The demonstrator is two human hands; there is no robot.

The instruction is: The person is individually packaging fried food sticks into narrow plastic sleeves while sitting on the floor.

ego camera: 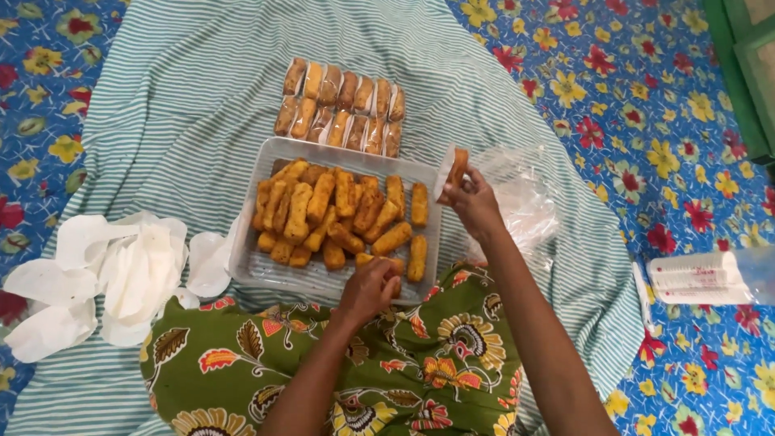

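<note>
A clear plastic tray (252,266) holds several golden fried rolls (323,211) on the striped cloth. My left hand (368,289) reaches over the tray's near edge and closes on one fried roll (393,265) at the front. My right hand (475,202) is raised beside the tray's right corner, gripping a wrapped roll (454,169) in a small clear bag. Beyond the tray lie two rows of wrapped rolls (343,106), side by side.
A green-and-white striped cloth (186,105) covers a blue floral mat (646,105). White paper sheets (113,274) lie left of the tray. Clear plastic bags (525,202) sit to the right, a pack of bags (702,278) farther right. My green patterned garment (387,363) is in front.
</note>
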